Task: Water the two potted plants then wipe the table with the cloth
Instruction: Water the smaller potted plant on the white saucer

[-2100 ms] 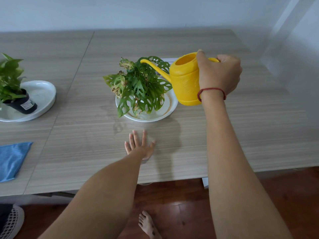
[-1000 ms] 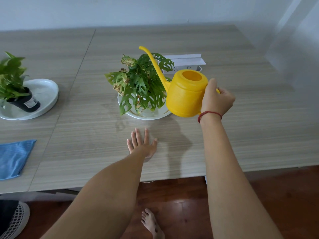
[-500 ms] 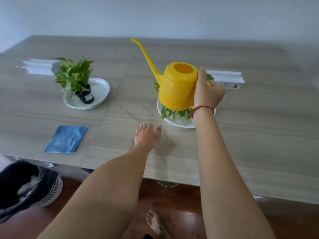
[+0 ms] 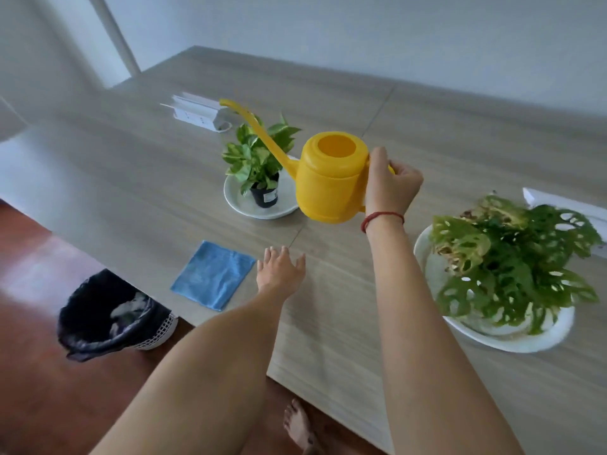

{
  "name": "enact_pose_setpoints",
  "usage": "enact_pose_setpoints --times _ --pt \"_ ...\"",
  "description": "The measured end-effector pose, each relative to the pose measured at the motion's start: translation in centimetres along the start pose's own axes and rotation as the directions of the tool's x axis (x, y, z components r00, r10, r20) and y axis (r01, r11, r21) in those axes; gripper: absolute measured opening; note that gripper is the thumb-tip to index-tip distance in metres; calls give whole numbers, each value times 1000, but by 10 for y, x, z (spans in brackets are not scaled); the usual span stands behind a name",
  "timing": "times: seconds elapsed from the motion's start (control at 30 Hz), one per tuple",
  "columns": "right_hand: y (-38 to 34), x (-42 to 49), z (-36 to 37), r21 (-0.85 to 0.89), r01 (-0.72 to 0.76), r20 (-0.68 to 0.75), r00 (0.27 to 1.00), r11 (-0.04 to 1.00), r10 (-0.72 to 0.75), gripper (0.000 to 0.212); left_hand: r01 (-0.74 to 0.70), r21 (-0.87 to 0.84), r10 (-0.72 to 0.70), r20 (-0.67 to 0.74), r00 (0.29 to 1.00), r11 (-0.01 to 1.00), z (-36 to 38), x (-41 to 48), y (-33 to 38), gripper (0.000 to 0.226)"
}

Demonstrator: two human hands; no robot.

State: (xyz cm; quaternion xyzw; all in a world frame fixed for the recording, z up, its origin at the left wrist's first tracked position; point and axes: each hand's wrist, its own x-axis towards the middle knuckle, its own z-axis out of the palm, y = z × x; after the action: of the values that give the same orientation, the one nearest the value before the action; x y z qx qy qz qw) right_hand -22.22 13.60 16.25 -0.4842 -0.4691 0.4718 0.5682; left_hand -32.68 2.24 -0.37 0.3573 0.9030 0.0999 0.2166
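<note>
A bare foot [image 4: 300, 425] is seen on the reddish wooden floor [image 4: 49, 389] at the lower edge of the view, below the near edge of the table [image 4: 328, 339]. To the left, a waste bin [image 4: 108, 315] lined with a dark bag is stood on the floor beside the table edge.

The left hand [image 4: 279, 269] is laid flat on the table with fingers spread and nothing held. Just to its left, a folded blue cloth [image 4: 213, 274] is spread flat near the table edge, apart from the fingers.

At the right, a large plant with holed leaves [image 4: 512, 261], some of them browned, is set in a white dish [image 4: 512, 343] on the table.

Further out, a yellow watering can [image 4: 331, 182] is gripped by its handle in the right hand [image 4: 391, 185], clear of the table, and a red string [image 4: 381, 217] is worn around that wrist. The can is held roughly upright, its round top opening visible, and its long spout [image 4: 253, 126] is angled up and to the left, across the top of the small potted plant [image 4: 259, 159] as viewed. That plant, with variegated green leaves, is stood in a black pot [image 4: 264, 195] on a white saucer [image 4: 243, 205], just left of the can.

Beyond it, a white power strip [image 4: 197, 114] is lain on the table near the far left corner. A pale wall [image 4: 394, 37] is seen behind the table.
</note>
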Motion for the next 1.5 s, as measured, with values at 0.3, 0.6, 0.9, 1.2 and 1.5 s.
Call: enact_pose_setpoints --times 0.3,0.6,0.9,1.2,1.5 --pt "49 28 63 -83 -61 92 993 995 69 53 68 -26 -63 158 985 997 29 49 -16 70" --pt "60 42 65 -83 -78 148 985 993 90 70 166 -36 -153 237 959 985 41 59 -9 65" --pt "41 51 67 -259 50 128 992 964 -17 70 201 -23 -187 281 941 979 37 62 -8 64" --pt "10 61 74 -482 227 106 974 846 -201 68 180 -38 -163 270 949 983 38 59 -9 64" --pt "-9 67 75 -511 323 171 946 797 -273 65 180 -27 -167 257 952 983 38 57 -9 64"
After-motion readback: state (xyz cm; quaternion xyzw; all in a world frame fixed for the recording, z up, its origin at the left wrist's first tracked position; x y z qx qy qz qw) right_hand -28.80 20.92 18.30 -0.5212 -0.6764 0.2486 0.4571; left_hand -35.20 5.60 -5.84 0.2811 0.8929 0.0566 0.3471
